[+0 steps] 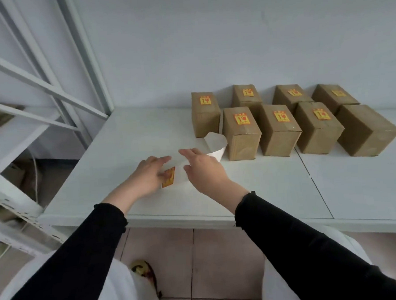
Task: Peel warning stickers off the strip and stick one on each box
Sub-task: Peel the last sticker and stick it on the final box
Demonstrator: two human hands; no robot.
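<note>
Several brown cardboard boxes stand in two rows at the back right of the white table [275, 191]. Most carry a yellow-and-red warning sticker on top, for instance the front-left box [242, 133]. The far-right front box [367, 129] shows no sticker on its top. A white backing strip [215, 144] curls up from the table in front of the boxes. My left hand [148, 175] rests on the strip's near end, fingers on it beside a yellow sticker [168, 177] that stands partly lifted. My right hand [205, 167] hovers over the strip, fingers spread, holding nothing.
White metal shelving [19, 127] stands to the left of the table. A wall runs directly behind the boxes. A seam [313, 180] divides the table top right of my hands. Tiled floor [198, 253] lies below the near edge.
</note>
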